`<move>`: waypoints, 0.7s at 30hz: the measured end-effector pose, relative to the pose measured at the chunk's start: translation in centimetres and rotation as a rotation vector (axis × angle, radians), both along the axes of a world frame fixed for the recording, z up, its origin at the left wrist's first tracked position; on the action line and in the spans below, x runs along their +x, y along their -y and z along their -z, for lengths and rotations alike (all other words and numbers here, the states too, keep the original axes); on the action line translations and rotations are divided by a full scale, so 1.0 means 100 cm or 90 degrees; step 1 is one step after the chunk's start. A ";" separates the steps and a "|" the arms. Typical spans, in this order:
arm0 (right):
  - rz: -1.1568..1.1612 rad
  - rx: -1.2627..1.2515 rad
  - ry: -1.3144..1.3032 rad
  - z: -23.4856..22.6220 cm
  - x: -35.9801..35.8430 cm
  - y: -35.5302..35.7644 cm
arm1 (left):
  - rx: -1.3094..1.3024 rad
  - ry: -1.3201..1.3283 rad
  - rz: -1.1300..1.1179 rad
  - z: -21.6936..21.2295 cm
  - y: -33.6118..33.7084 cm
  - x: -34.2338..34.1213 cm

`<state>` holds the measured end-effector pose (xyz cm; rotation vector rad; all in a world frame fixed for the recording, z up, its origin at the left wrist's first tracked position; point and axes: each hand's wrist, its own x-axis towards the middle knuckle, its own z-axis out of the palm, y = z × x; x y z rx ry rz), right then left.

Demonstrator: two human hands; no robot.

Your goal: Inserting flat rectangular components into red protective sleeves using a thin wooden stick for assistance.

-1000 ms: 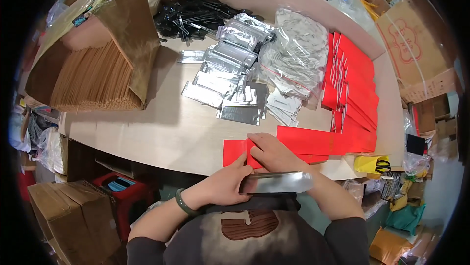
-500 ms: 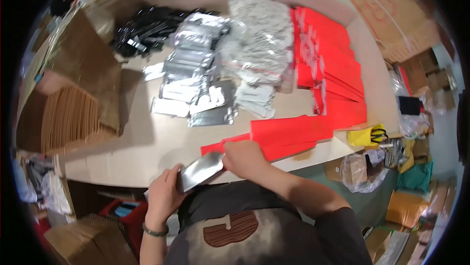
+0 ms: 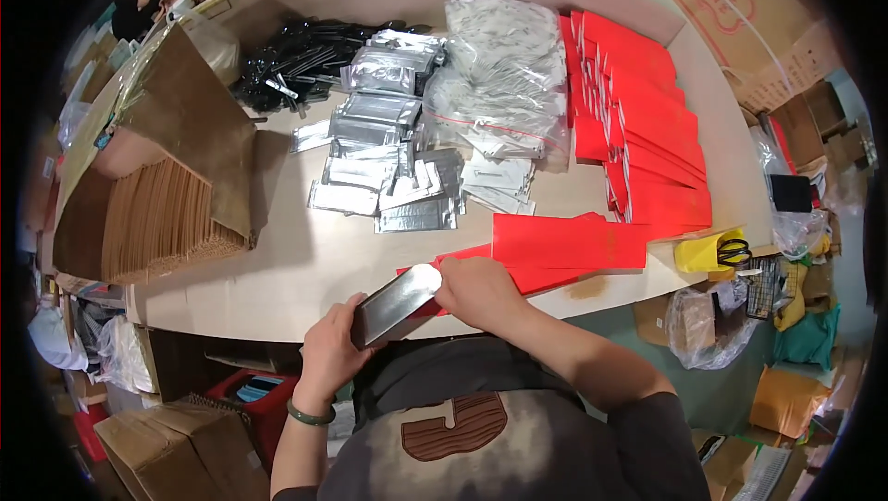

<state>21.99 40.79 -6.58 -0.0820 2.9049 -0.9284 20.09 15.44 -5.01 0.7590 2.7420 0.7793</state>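
My left hand [image 3: 333, 349] is closed on the lower left end of a long, shiny silver piece [image 3: 398, 305], flat with a rounded far end. My right hand [image 3: 479, 294] is closed at that far end, its fingertips touching the piece; red shows just beneath. What else the right fingers pinch is hidden. Beyond the right hand, flat red paper sleeves [image 3: 569, 242] overlap along the table's near edge. Further off lie a pile of silver foil packets [image 3: 375, 117] and small white packets [image 3: 499, 182].
A cardboard box [image 3: 194, 131] of upright brown cards stands at left. Black plastic pieces [image 3: 305, 61], a clear bag [image 3: 504, 66] of white packets and stacked red sleeves [image 3: 647, 112] line the back. A yellow holder [image 3: 698, 254] with black-handled scissors sits at the right edge.
The whole view has shifted slightly to the right and sharpened. Both hands keep their places at the silver piece, which is tilted a little more steeply.
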 end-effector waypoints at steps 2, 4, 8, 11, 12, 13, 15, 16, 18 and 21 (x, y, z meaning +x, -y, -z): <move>0.008 -0.033 0.027 0.004 -0.003 0.010 | -0.084 -0.029 0.095 -0.001 -0.001 -0.002; -0.083 -0.118 -0.045 0.002 -0.003 0.043 | -0.095 -0.048 0.150 0.002 -0.014 -0.004; -0.116 -0.098 -0.006 0.006 0.003 0.032 | -0.025 -0.021 0.136 -0.005 -0.024 -0.009; -0.058 -0.073 0.011 0.005 0.005 0.002 | -0.062 -0.007 0.044 -0.007 -0.008 -0.005; -0.042 -0.083 -0.009 0.003 0.002 -0.003 | -0.064 -0.005 0.036 -0.003 -0.003 -0.001; -0.049 -0.086 -0.005 0.002 0.002 -0.006 | -0.038 0.001 -0.024 0.002 0.001 0.005; -0.049 -0.060 -0.061 -0.001 0.003 -0.009 | 0.007 -0.005 -0.142 0.009 0.006 0.013; -0.055 -0.063 -0.057 -0.002 0.004 -0.008 | 0.003 -0.002 -0.148 0.011 0.008 0.016; -0.027 -0.049 -0.073 -0.004 0.005 -0.005 | 0.050 0.040 -0.152 0.010 0.005 0.018; 0.000 0.003 -0.052 0.008 0.004 -0.006 | 0.005 0.003 -0.055 0.008 -0.005 0.017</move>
